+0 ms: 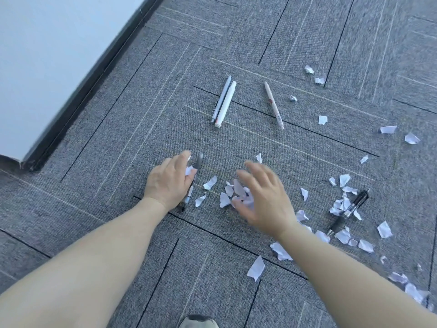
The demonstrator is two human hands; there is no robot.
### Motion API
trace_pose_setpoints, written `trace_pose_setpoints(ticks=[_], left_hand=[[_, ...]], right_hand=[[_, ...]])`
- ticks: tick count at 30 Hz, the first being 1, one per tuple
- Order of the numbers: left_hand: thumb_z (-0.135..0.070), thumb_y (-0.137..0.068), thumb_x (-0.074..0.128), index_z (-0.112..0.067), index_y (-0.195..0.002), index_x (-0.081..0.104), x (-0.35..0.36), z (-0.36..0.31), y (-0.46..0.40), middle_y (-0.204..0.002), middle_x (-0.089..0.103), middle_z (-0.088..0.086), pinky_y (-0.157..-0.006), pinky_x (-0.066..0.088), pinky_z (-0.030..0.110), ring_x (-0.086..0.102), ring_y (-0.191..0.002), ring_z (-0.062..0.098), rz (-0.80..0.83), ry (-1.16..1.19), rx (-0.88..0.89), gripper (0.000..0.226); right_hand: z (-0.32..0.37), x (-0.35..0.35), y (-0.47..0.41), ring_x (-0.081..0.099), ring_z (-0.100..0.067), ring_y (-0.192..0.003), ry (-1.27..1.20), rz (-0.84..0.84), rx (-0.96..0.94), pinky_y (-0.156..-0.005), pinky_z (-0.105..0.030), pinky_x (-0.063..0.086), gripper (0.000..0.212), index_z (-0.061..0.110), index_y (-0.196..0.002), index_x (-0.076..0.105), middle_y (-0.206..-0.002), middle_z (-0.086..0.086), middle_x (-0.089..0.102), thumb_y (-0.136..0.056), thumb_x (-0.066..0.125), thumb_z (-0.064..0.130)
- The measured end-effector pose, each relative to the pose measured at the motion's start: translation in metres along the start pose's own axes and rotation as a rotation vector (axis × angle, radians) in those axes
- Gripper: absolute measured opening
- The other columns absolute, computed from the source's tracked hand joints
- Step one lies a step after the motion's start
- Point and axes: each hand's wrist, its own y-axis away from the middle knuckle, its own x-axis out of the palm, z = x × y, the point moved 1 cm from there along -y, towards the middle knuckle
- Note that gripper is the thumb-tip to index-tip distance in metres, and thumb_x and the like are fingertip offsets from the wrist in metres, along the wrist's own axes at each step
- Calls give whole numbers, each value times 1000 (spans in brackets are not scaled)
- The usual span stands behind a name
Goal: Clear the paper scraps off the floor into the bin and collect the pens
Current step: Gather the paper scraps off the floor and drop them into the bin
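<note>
White paper scraps lie scattered over the grey carpet, with a small heap (233,194) in the middle. My right hand (264,197) hovers over that heap, fingers spread and blurred. My left hand (169,179) rests on the floor with a paper scrap (189,171) pinched in its fingers. A grey pen (194,183) lies right beside that hand. Farther off lie two white pens side by side (223,102) and one more white pen (273,104). A black pen (350,210) lies among scraps at the right. No bin is in view.
A white wall with a dark skirting board (89,84) runs along the left. More scraps (412,138) are strewn to the right and lower right. The toe of a shoe (198,321) shows at the bottom edge.
</note>
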Motion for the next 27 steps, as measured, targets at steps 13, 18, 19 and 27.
trace_pose_setpoints(ticks=[13,18,19,27], left_hand=[[-17,-92,53,-5,-66,49,-8,6,-5,-54,46,7,-43,20,20,36,-42,20,-78,24,-51,29],[-21,-94,41,-12,-64,44,-25,-51,-5,-60,33,-8,-37,17,9,33,-42,10,-179,181,274,31],[-22,-93,41,-10,-66,47,-18,-64,1,-64,37,-6,-36,27,11,39,-47,11,-164,193,326,30],[-54,-94,29,-16,-146,24,24,-80,43,-158,12,7,-119,7,39,3,-146,20,116,225,108,65]], right_hand=[[-1,7,23,39,-24,-138,-43,154,-274,-110,-45,37,48,17,-132,53,-143,-4,49,-92,47,44],[-20,-8,40,37,-25,-134,-32,-124,4,-108,-53,34,44,27,-128,52,-143,0,47,-90,47,48],[-26,-10,42,28,-26,-140,-24,-134,133,-113,-53,26,48,31,-132,48,-150,0,39,-90,43,53],[-46,-2,77,-9,-7,-147,-170,1,238,-121,-40,5,65,33,-148,33,-161,11,9,-91,28,65]])
